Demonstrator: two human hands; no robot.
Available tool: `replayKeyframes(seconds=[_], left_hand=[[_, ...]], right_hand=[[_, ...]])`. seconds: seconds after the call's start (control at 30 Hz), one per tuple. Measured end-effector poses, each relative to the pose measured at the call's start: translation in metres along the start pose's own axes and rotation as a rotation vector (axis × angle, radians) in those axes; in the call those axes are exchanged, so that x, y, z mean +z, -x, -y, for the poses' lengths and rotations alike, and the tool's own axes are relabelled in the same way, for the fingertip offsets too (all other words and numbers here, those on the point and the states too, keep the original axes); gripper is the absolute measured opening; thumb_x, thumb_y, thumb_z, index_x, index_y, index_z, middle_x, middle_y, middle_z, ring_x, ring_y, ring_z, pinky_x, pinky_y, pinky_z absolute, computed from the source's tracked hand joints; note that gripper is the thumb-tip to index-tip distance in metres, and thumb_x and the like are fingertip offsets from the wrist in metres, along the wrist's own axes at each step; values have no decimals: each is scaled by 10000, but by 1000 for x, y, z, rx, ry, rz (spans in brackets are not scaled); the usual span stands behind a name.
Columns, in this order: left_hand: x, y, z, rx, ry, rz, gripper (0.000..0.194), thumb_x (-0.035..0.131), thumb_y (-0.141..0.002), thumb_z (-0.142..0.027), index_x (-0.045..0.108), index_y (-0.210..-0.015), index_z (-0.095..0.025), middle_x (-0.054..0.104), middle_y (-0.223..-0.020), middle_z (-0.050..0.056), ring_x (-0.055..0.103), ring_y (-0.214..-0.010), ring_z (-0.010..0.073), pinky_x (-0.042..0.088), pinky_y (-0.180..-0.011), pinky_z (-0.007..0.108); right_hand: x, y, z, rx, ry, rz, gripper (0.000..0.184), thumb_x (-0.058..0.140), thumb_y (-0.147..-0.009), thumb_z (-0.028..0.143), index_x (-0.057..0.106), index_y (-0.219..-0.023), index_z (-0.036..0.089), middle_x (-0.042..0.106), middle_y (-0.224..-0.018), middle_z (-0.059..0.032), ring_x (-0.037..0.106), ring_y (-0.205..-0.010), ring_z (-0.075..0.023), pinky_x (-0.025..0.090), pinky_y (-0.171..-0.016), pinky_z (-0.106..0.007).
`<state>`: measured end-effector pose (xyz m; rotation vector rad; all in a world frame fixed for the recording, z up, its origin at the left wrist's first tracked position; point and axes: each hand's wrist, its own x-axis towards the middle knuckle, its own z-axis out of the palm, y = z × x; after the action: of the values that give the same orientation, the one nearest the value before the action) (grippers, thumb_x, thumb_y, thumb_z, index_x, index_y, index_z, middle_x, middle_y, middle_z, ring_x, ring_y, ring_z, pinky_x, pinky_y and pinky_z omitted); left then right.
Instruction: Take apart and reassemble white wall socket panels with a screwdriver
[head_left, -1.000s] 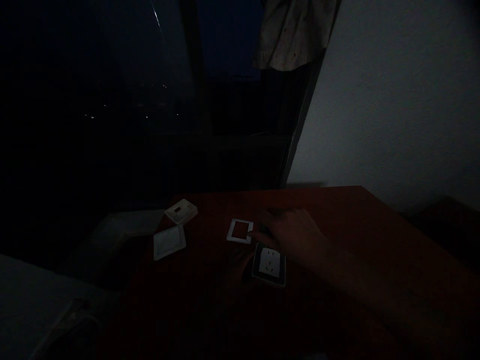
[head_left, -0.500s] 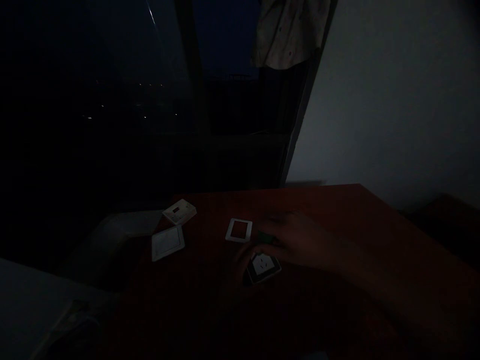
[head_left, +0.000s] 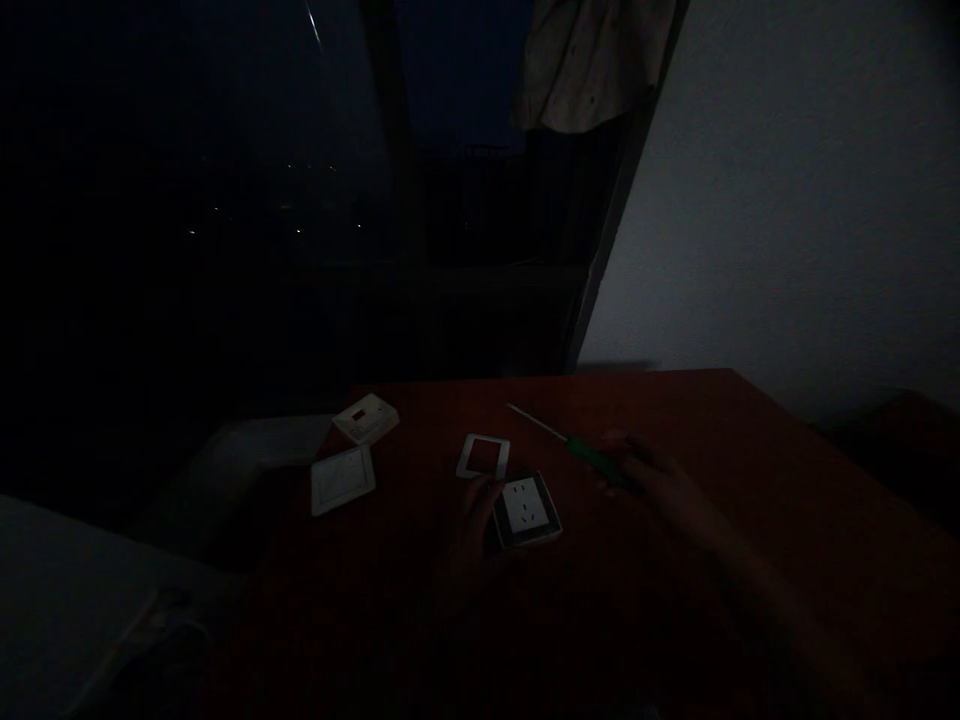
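Observation:
A wall socket (head_left: pixel 527 505) with a white face and dark surround sits on the reddish-brown table, turned slightly askew. My left hand (head_left: pixel 474 520) grips its left side, the thumb and lower fingers mostly lost in the dark. To the right, my right hand (head_left: pixel 660 485) is closed around the handle of a green screwdriver (head_left: pixel 589 455), whose thin shaft points up and to the left. Just beyond the socket lies a white square frame (head_left: pixel 471 456), open in the middle.
At the table's left edge lie a white box-shaped cover (head_left: pixel 367 420) and a flat white plate (head_left: pixel 343 480). Behind the table (head_left: pixel 675 400) is a dark window with a piece of cloth (head_left: pixel 592 70) hanging over it; a pale wall (head_left: pixel 787 220) rises on the right.
My right hand has moved right, away from the socket, and the green screwdriver now shows in it. The socket has turned and shifted slightly under my left hand.

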<state>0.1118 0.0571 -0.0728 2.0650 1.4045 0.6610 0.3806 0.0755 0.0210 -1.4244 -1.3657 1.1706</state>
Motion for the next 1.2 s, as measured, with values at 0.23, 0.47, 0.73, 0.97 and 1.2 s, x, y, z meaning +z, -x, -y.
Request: replayKeyframes(seconds=[0.23, 0.47, 0.73, 0.97, 1.2], left_hand=[[2, -1, -1, 48, -68, 28, 803, 744, -700, -452, 392, -1397, -263, 346, -1488, 82, 353, -1337, 312, 328, -1098, 475], [-8, 1, -8, 6, -49, -5, 725, 699, -758, -413, 394, -1398, -260, 318, -1507, 85, 347, -1350, 306, 334, -1098, 471], [-18, 3, -4, -9, -96, -70, 554, 612, -833, -345, 436, -1352, -268, 416, -1437, 73, 398, -1314, 271, 351, -1085, 460], [-42, 11, 20, -111, -222, -186, 404, 505, -892, -350, 498, -1286, -260, 506, -1354, 59, 471, -1255, 256, 402, -1053, 457], [-70, 10, 31, -171, -275, -198, 440, 529, -858, -426, 535, -1245, -217, 545, -1307, 85, 501, -1221, 273, 414, -1031, 449]], right_hand=[[44, 29, -48, 86, 82, -10, 513, 339, -916, 527, 602, -1182, 176, 711, -998, -109, 688, -867, -257, 558, -673, -363], [53, 25, -85, -26, 133, -153, 453, 446, -882, 514, 557, -1147, 165, 651, -1159, -129, 611, -1072, -258, 471, -932, -405], [55, 32, -94, -48, 145, -169, 330, 453, -877, 412, 528, -1121, 203, 653, -1107, -113, 614, -1022, -264, 465, -928, -454], [56, 31, -89, -80, 164, -152, 249, 478, -862, 381, 568, -1012, 204, 673, -950, -75, 629, -866, -240, 512, -798, -375], [60, 26, -98, -84, 154, -146, 283, 521, -826, 434, 594, -940, 186, 679, -849, -50, 626, -770, -208, 499, -704, -298]])
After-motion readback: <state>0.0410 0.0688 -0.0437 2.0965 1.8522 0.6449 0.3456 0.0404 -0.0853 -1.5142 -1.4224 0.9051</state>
